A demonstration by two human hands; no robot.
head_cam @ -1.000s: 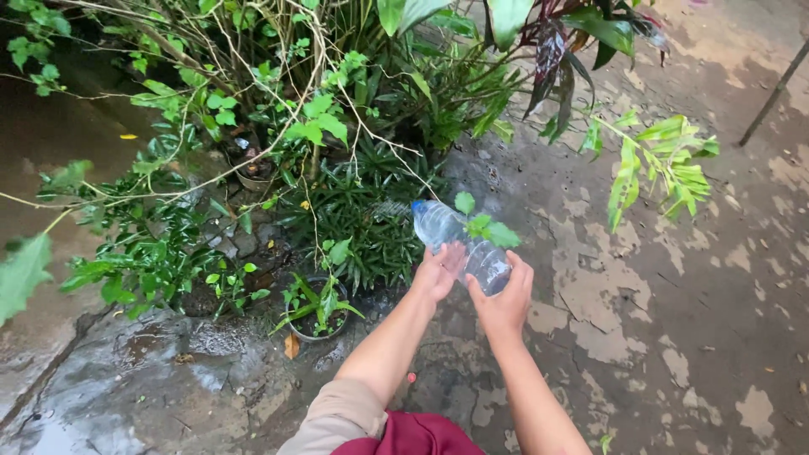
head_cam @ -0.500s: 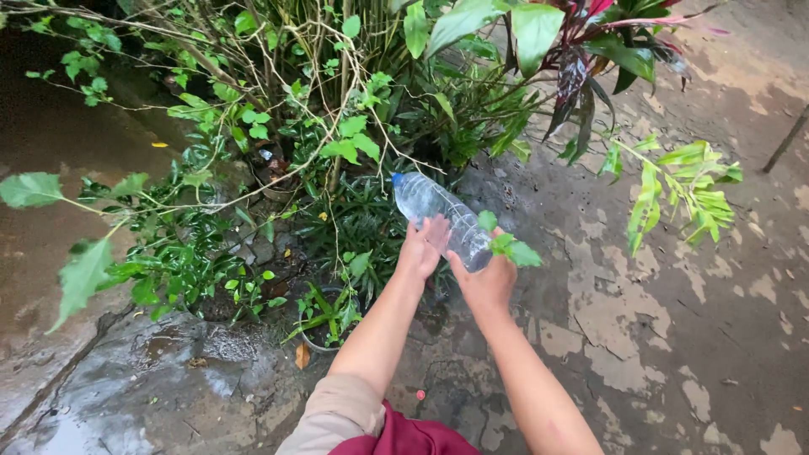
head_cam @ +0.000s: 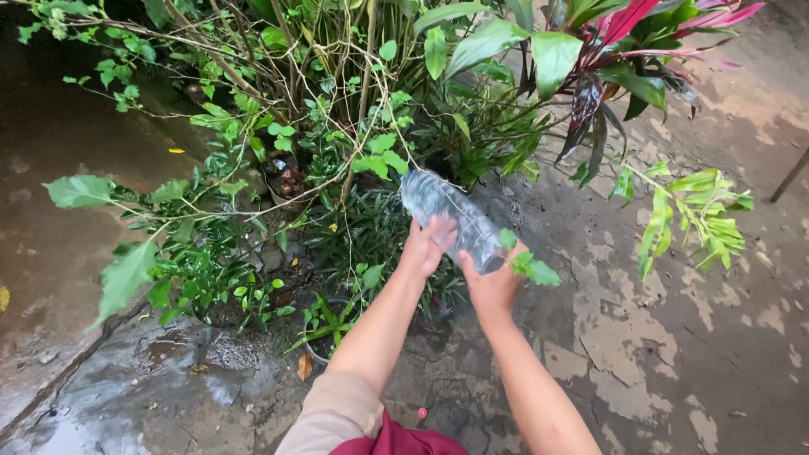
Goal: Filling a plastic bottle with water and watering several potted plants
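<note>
Head view, left hand (head_cam: 425, 244) and right hand (head_cam: 493, 282) gripping clear plastic bottle (head_cam: 451, 221), foliage (head_cam: 337, 143) crowding left, wet pavement (head_cam: 674, 320) open right

Two bare hands, the left hand (head_cam: 427, 243) and the right hand (head_cam: 493, 282), share one clear plastic bottle (head_cam: 451, 219). One red-leaved plant (head_cam: 628, 38) stands among many green plants. One small pot (head_cam: 316, 345) shows low down, and one yellow-green leafy branch (head_cam: 695, 215).

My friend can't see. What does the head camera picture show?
Two bare hands, left hand and right hand, hold a clear plastic bottle tilted toward leafy green plants. Wet, patchy ground lies around them.
</note>
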